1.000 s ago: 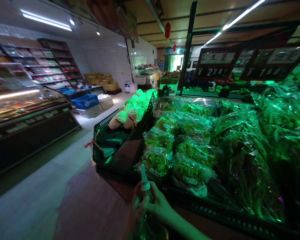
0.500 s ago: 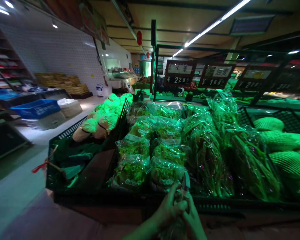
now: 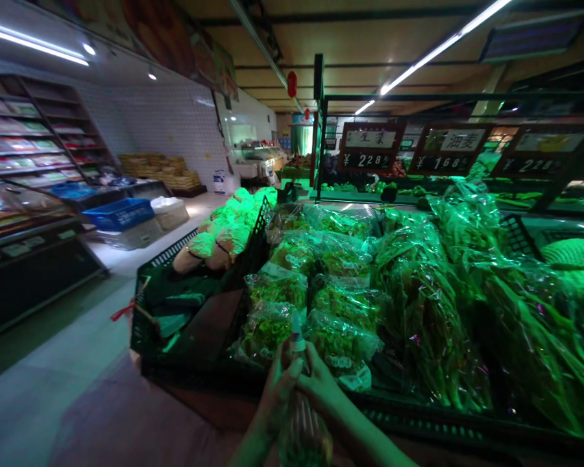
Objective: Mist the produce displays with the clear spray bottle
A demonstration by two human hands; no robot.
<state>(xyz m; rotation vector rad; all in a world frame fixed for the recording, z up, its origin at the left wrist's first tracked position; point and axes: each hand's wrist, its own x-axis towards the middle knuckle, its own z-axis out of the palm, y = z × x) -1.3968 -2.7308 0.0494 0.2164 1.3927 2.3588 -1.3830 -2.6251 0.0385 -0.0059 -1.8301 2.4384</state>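
Note:
Close to my body, in front of the display edge, both hands are closed around the gathered neck of a clear plastic bag (image 3: 304, 434). My left hand (image 3: 279, 386) grips the neck from the left, my right hand (image 3: 318, 376) from the right, thumbs close together. A white band (image 3: 297, 345) circles the neck just above my fingers, and a pale tip of plastic points upward. The bag's lower part bulges below my hands; its contents are dark and hard to make out. Just beyond are wrapped lettuces (image 3: 340, 344) in clear packaging, lying in rows.
Long bagged leafy greens (image 3: 423, 311) lie to the right, with net-wrapped produce (image 3: 574, 253) beyond. On the left, a dark crate (image 3: 146, 318) holds pale wrapped vegetables (image 3: 228, 243). Price signs (image 3: 370, 146) hang behind. A blue bin (image 3: 119, 214) stands across the aisle.
The view has turned left, so the display appears farther right. My hands, with the bag, have shifted left in view; the neck now stands upright and its white band shows.

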